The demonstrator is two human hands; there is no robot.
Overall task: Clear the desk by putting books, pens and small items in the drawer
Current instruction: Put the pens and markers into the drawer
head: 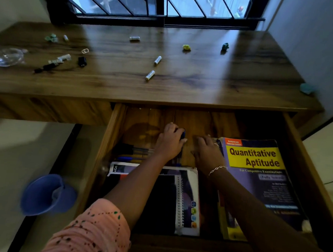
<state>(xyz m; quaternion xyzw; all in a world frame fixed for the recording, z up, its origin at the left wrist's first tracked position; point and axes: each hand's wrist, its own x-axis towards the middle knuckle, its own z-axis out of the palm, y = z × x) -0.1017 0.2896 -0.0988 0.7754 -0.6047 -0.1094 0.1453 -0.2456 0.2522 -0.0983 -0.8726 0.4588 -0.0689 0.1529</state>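
Left hand (169,140) curled round a small dark item (183,135) inside the drawer (115,127); right hand (206,150) flat, empty. I see batteries (150,75) far ahead on the desk (202,83).

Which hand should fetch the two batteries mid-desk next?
Right, probably. The right hand lies flat and empty in the drawer; the left hand is closed on a small dark blue item. Both batteries sit about centre, so reach barely differs.

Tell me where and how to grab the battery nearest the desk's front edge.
Pinch the battery across its middle from above. It lies flat on the desk, tilted diagonally, with bare wood on both long sides, so fingers fit either side of the round barrel.
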